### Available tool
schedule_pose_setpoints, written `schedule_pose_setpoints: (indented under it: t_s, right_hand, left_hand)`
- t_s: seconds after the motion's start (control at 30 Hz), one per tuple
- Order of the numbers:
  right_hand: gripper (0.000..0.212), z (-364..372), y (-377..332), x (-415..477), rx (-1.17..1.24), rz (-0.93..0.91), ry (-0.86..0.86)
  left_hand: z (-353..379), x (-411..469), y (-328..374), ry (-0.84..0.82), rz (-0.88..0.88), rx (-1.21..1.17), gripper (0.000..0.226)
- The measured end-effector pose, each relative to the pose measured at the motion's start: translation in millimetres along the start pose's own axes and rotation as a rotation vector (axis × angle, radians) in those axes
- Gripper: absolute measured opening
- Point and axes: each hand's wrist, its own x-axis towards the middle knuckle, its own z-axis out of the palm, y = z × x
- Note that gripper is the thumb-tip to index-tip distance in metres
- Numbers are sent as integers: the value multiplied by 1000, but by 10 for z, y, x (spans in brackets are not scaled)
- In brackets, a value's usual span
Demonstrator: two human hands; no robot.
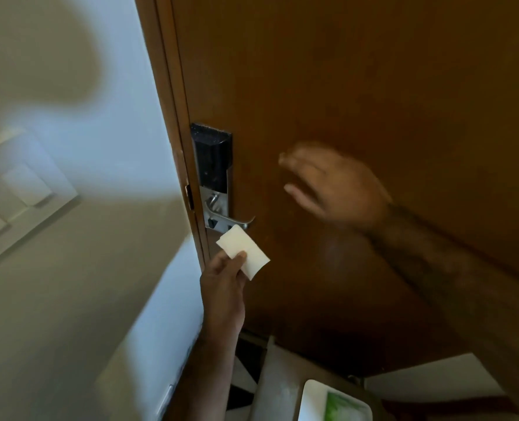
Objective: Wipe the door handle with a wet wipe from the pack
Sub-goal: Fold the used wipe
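Note:
A silver lever door handle (233, 220) sits on a metal plate under a black lock box (212, 156) at the left edge of a brown wooden door (358, 86). My left hand (225, 276) pinches a folded white wet wipe (243, 250) just below the handle; its top corner nearly touches the lever's tip. My right hand (334, 186) hovers blurred in front of the door, right of the handle, fingers spread and empty. A white and green wipe pack (334, 402) lies at the bottom edge.
A pale wall (70, 268) stands left of the door frame, with a white switch plate (18, 196) on it. Below the door's lower edge lies a light floor (434, 381) and dark shapes too blurred to tell.

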Motion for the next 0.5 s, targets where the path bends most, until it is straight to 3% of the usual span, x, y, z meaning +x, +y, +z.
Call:
schedule_pose_setpoints:
  t_s: [0.1, 0.17, 0.3, 0.43, 0.5]
  right_hand:
    - [56, 307, -543, -210, 606, 521, -351]
    - [52, 490, -725, -297, 953, 769, -404]
    - [21, 545, -811, -450, 1260, 974, -346]
    - [16, 443, -830, -536, 1444, 1095, -277]
    - [18, 415, -839, -576, 1535, 1168, -253]
  left_hand:
    - [-38, -104, 85, -79, -10, 93, 37]
    - [-65, -139, 126, -148, -18, 108, 38]
    - [-100, -202, 219, -244, 24, 223, 43]
    - [-126, -241, 334, -341, 29, 253, 25]
    - [-161, -244, 376, -423, 59, 321, 27]
